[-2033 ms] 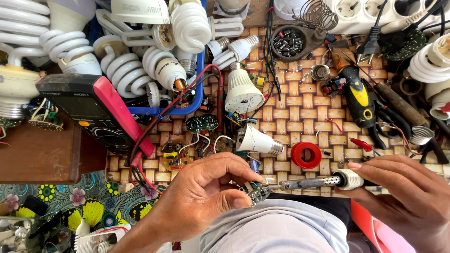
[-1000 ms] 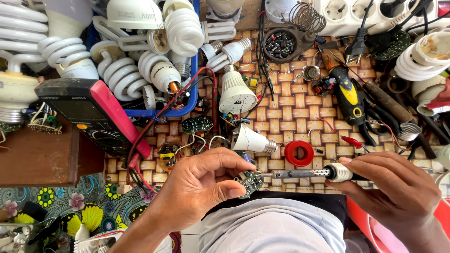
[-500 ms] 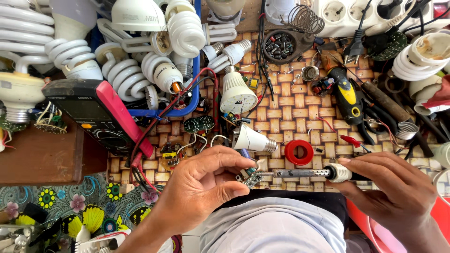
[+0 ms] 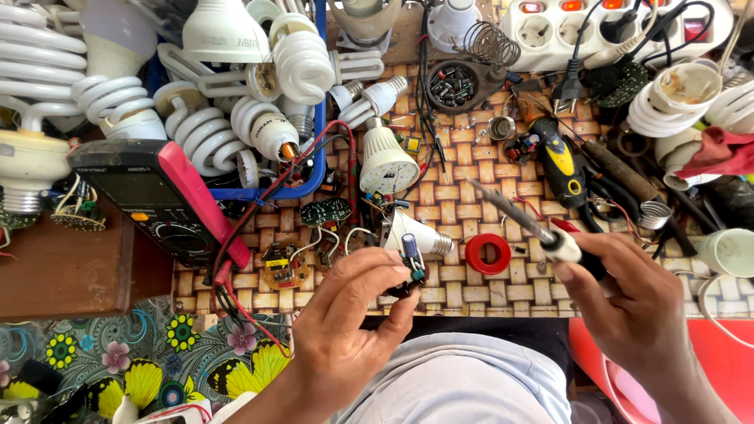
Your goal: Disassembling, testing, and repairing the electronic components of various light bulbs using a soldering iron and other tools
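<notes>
1. Pinching small bulb circuit board (image 4: 407,276) in my left hand (image 4: 345,330), above the woven mat (image 4: 471,302).
2. My right hand (image 4: 628,306) grips soldering iron (image 4: 522,220), tip raised; next probably needs the tip lowered onto a joint.

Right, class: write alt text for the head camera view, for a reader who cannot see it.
A person's left hand pinches a small circuit board with a blue capacitor while the right hand holds a soldering iron, its tip raised away from the board. They work over a woven mat crowded with spiral lamps, a multimeter and a red tape roll.
</notes>
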